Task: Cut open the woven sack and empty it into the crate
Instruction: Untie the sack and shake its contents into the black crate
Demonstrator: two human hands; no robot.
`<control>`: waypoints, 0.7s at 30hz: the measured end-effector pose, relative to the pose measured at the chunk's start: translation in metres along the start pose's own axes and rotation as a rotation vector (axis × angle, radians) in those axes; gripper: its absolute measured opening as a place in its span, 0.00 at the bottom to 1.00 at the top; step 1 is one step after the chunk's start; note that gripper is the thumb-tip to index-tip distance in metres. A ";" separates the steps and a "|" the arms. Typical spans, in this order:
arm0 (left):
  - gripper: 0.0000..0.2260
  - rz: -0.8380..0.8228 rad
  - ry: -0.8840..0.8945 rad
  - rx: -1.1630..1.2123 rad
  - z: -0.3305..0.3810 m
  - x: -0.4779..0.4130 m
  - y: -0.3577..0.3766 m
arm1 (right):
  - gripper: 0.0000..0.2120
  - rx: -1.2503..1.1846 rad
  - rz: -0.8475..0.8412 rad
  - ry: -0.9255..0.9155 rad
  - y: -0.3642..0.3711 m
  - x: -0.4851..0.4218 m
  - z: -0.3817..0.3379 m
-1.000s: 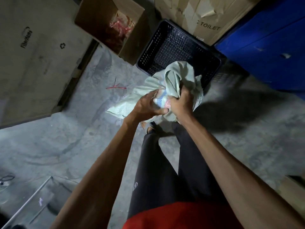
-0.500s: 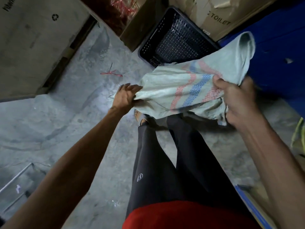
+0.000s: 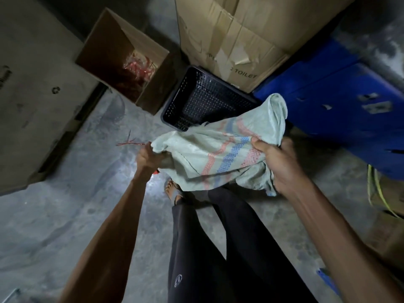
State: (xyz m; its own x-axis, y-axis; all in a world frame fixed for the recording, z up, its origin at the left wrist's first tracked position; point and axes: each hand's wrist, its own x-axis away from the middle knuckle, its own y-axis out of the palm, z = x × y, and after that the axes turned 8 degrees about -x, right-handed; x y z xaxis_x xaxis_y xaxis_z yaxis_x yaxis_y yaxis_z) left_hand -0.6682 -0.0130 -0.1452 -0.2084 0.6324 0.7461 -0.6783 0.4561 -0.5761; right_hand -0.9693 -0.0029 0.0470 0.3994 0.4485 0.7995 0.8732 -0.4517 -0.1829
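Woven sack is limp and flat, held stretched in the air between both hands, above the person's legs and the concrete floor, just in front of the black crate. Left hand has its grip closed on the sack's left corner; right hand has its grip clamped on a bunched fold at the striped end, with the loose top flopping up past it. Sack looks empty, no bulge, nothing falling out. Crate interior shows only perforated walls and bottom as far as visible; near corner is hidden by the sack, so contents cannot be confirmed. No blade in view. A red string lies on the floor near the left hand. Judgement: cutting and dumping look done, or the sack held little; what remains is a final shake-out or putting the sack aside.
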 end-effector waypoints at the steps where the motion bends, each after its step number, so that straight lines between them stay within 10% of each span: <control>1: 0.23 0.009 0.017 -0.001 0.007 0.004 0.001 | 0.19 0.024 -0.002 -0.004 0.002 -0.002 -0.004; 7: 0.02 0.100 -0.106 0.484 0.068 0.073 -0.027 | 0.17 0.087 0.060 -0.059 0.020 -0.003 -0.064; 11: 0.15 0.133 -0.092 0.640 0.114 0.116 -0.081 | 0.19 0.083 0.057 -0.152 0.014 0.016 -0.111; 21: 0.02 0.065 0.206 0.788 0.255 0.221 -0.217 | 0.30 0.261 -0.127 -0.392 -0.034 0.093 -0.201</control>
State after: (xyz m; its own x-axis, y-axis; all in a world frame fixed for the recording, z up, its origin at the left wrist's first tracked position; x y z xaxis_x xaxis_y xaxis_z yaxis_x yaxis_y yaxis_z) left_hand -0.7472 -0.1320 0.2303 -0.1825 0.7796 0.5991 -0.9817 -0.1110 -0.1547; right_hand -1.0177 -0.1014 0.2427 0.3161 0.7669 0.5585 0.9428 -0.1882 -0.2752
